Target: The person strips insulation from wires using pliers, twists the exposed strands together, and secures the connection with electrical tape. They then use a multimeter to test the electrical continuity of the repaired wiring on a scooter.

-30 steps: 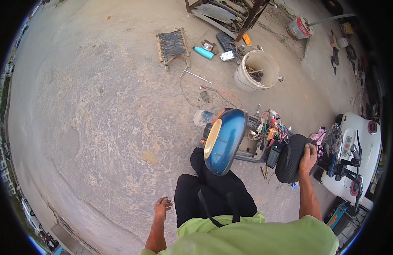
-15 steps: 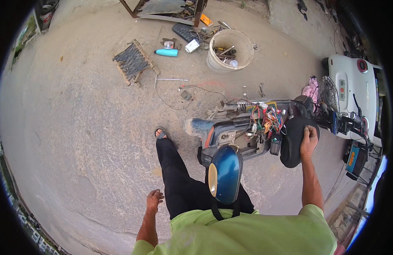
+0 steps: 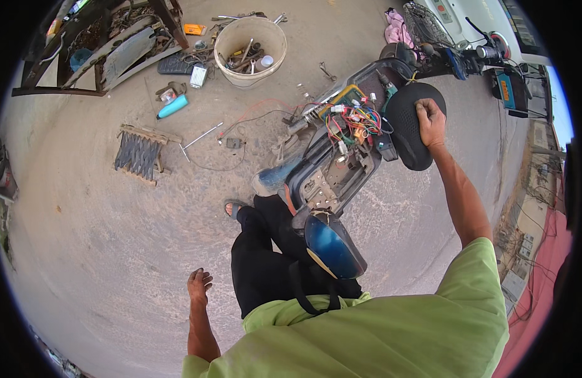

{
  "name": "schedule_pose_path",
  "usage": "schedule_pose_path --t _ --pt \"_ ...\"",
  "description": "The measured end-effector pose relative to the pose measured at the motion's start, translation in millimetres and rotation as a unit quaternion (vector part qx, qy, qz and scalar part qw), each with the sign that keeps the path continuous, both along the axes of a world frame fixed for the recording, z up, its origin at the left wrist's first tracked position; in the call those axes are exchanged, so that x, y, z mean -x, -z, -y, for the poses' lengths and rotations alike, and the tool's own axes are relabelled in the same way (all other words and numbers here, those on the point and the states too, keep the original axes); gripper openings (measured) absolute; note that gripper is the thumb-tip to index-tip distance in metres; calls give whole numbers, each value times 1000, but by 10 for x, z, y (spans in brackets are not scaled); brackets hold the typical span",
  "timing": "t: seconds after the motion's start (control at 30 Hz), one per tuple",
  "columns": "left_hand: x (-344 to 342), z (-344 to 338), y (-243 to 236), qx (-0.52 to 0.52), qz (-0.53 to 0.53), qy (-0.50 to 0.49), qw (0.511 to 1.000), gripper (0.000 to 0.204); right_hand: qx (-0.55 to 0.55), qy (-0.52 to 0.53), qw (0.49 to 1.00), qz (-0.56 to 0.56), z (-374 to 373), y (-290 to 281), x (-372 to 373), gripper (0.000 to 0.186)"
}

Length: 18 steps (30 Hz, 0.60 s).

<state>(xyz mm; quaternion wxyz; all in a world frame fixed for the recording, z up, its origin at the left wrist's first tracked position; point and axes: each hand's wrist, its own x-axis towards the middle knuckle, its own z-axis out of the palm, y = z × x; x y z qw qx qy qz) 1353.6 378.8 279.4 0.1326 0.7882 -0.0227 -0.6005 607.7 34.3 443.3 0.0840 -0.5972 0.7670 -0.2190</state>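
Note:
My right hand (image 3: 431, 123) grips a black mesh-covered scooter seat (image 3: 407, 142) at the right side of a partly stripped scooter (image 3: 297, 184). From the scooter's opened body spills a tangle of coloured wires (image 3: 357, 126) with white connectors. A yellow-edged meter (image 3: 349, 96) lies just beyond the wires. The scooter's glossy blue rear part (image 3: 332, 242) is close to my legs. My left hand (image 3: 199, 285) hangs away from the scooter over the ground, fingers loosely apart, with nothing in it.
A white bucket of tools (image 3: 265, 39) stands at the far side. Near it lie a turquoise bottle (image 3: 172, 107), a T-handle wrench (image 3: 199, 142) and a low woven stool (image 3: 140, 154). A rusty metal frame (image 3: 48, 75) is at upper left, a white car (image 3: 454, 14) at upper right.
My view has turned, so the scooter now appears more tilted and the metal frame shows more fully. My right hand stays on the seat; my left still hangs free.

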Motion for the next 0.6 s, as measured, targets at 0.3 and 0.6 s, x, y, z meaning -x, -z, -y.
schedule_pose_path --t 0.3,0.6 --pt "753 1524 -431 100 -30 138 985 49 19 27 995 95 -37 -10 -48 23" --pt "2041 3131 -480 188 -127 254 940 37 -67 151 960 225 179 -154 10 30"
